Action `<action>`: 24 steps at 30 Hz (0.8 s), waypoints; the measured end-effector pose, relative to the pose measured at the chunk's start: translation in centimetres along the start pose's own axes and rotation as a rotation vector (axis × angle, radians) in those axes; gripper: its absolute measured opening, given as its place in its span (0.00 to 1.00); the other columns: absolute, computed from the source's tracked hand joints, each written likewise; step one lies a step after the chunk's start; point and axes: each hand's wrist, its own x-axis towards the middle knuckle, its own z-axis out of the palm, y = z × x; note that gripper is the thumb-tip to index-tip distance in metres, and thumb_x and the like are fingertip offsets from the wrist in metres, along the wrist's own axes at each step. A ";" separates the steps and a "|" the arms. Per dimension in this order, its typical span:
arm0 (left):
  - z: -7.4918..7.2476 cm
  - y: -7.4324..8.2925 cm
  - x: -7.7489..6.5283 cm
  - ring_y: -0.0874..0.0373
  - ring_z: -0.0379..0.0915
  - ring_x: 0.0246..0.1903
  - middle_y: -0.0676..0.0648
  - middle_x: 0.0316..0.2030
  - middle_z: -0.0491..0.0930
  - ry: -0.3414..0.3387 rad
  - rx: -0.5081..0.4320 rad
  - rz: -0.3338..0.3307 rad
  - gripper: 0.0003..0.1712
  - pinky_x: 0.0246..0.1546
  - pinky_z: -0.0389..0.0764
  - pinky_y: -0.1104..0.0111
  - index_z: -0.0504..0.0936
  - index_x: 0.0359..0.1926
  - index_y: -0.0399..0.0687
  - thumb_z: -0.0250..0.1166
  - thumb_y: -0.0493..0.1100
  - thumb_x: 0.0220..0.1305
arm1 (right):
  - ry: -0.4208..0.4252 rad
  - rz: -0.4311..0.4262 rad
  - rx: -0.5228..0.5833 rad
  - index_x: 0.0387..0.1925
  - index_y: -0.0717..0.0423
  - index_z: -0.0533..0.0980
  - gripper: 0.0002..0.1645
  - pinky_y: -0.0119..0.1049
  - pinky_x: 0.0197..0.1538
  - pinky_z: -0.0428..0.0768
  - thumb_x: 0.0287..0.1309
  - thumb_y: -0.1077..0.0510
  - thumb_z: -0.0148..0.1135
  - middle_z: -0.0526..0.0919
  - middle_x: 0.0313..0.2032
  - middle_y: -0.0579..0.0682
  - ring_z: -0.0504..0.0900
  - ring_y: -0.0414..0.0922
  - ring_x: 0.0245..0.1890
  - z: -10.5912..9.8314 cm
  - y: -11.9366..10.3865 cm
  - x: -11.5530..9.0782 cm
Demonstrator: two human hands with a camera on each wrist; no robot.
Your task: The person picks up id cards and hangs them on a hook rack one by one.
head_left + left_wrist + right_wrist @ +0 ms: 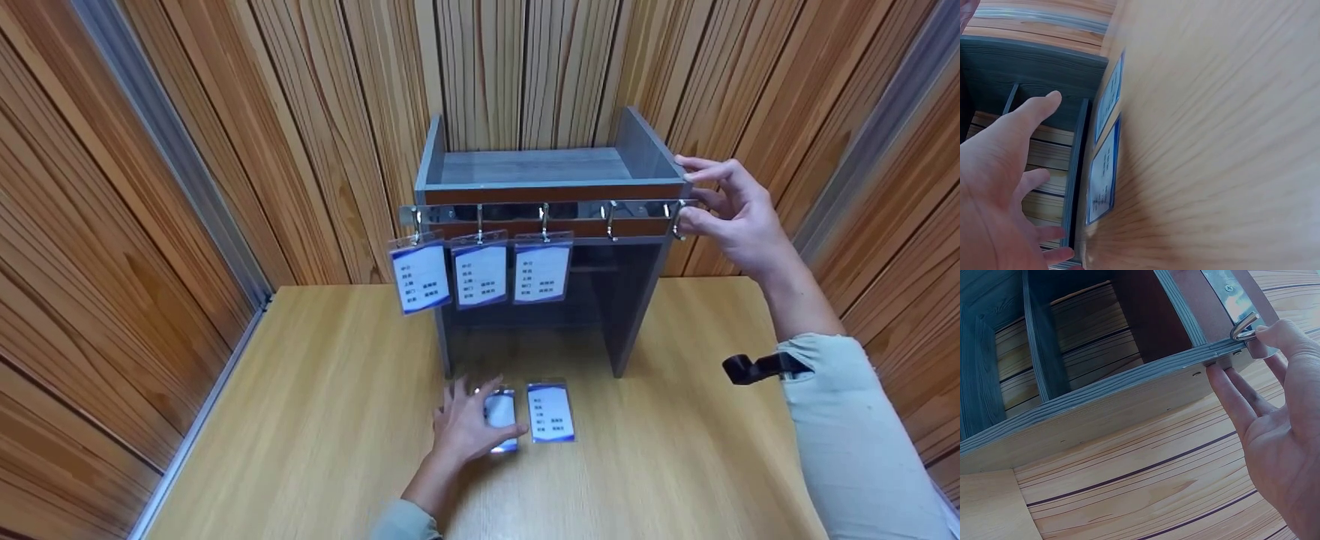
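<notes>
My left hand [469, 424] hovers over a badge card in a clear sleeve [504, 420] on the table, thumb and fingers spread on either side of it. In the left wrist view, the fingers of this hand [1005, 180] stand apart from the badges. A second badge [551, 412] lies just to the right. My right hand [739, 217] grips the right front corner of a grey shelf [525, 165], its thumb at the end hook [1244, 326] and its fingertips against the outer side panel [1129, 402]. Three badges hang from the hook strip: left [420, 277], middle [481, 274], right [541, 271].
The metal hook strip [577, 211] runs across the shelf's front; its two right-hand hooks, one of them a bare hook [612, 221], carry no badge. The shelf stands on a wooden table [337, 390] before wood-plank walls [300, 112].
</notes>
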 end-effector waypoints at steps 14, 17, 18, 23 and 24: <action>1.0 -0.2 0.1 0.32 0.56 0.69 0.32 0.73 0.61 0.014 0.085 -0.012 0.47 0.61 0.64 0.29 0.75 0.67 0.72 0.73 0.75 0.44 | -0.007 -0.012 0.018 0.59 0.67 0.67 0.24 0.35 0.47 0.87 0.63 0.77 0.55 0.63 0.74 0.61 0.81 0.44 0.63 -0.1 0.1 0.1; 1.2 -0.3 0.2 0.34 0.56 0.69 0.33 0.74 0.60 0.007 0.103 -0.028 0.47 0.61 0.64 0.30 0.74 0.68 0.75 0.72 0.76 0.44 | -0.007 -0.010 0.011 0.59 0.67 0.67 0.24 0.34 0.47 0.87 0.63 0.77 0.55 0.63 0.74 0.61 0.81 0.44 0.63 -0.1 0.1 0.0; 1.2 -0.3 0.2 0.34 0.55 0.69 0.34 0.74 0.59 0.003 0.109 -0.032 0.47 0.62 0.65 0.31 0.74 0.68 0.75 0.72 0.76 0.44 | -0.007 -0.009 0.012 0.59 0.67 0.67 0.24 0.34 0.47 0.87 0.63 0.77 0.55 0.63 0.74 0.61 0.81 0.44 0.63 -0.1 0.1 0.0; 1.5 -0.6 0.3 0.35 0.55 0.68 0.35 0.74 0.59 0.004 0.134 -0.034 0.47 0.61 0.66 0.34 0.76 0.66 0.73 0.71 0.78 0.43 | -0.004 -0.001 0.011 0.60 0.66 0.67 0.24 0.34 0.48 0.87 0.63 0.77 0.55 0.63 0.74 0.60 0.81 0.43 0.63 0.0 0.1 0.0; 1.5 -0.7 0.3 0.35 0.55 0.68 0.35 0.74 0.59 0.009 0.140 -0.031 0.47 0.61 0.67 0.35 0.77 0.66 0.72 0.72 0.78 0.43 | -0.003 0.000 0.011 0.60 0.66 0.67 0.24 0.34 0.48 0.87 0.63 0.77 0.55 0.63 0.74 0.60 0.81 0.43 0.63 -0.1 0.1 0.1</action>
